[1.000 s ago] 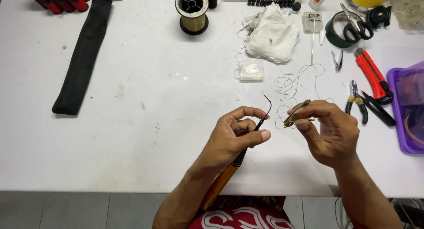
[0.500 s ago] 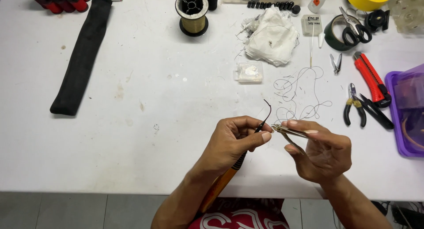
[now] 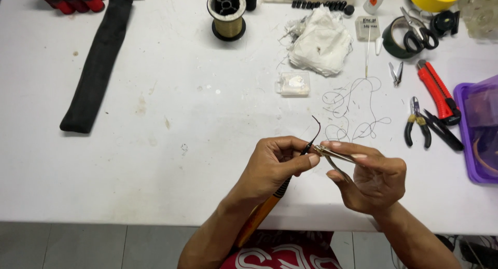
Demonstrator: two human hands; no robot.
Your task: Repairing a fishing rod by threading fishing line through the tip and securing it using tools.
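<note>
My left hand [image 3: 272,168] grips a slim rod with an orange and black handle [image 3: 259,214]; its thin dark tip [image 3: 314,129] curves up past my fingers. My right hand [image 3: 371,178] pinches a small metal tool, like tweezers or small snips [image 3: 334,156], whose point meets the rod just by my left thumb. Both hands hover over the near edge of the white table [image 3: 171,160]. A loose tangle of thin line [image 3: 353,111] lies on the table just beyond them.
Further back lie a small clear box [image 3: 294,84], a wad of white cloth [image 3: 321,40], a spool of gold line [image 3: 226,15] and a long black sleeve [image 3: 96,64]. At right are pliers [image 3: 417,123], a red cutter [image 3: 436,90], scissors, tape rolls and a purple tray [image 3: 480,129].
My right hand has turned from above the tool to beneath it and brought the metal tool's point left against the rod. The left hand has barely moved.
</note>
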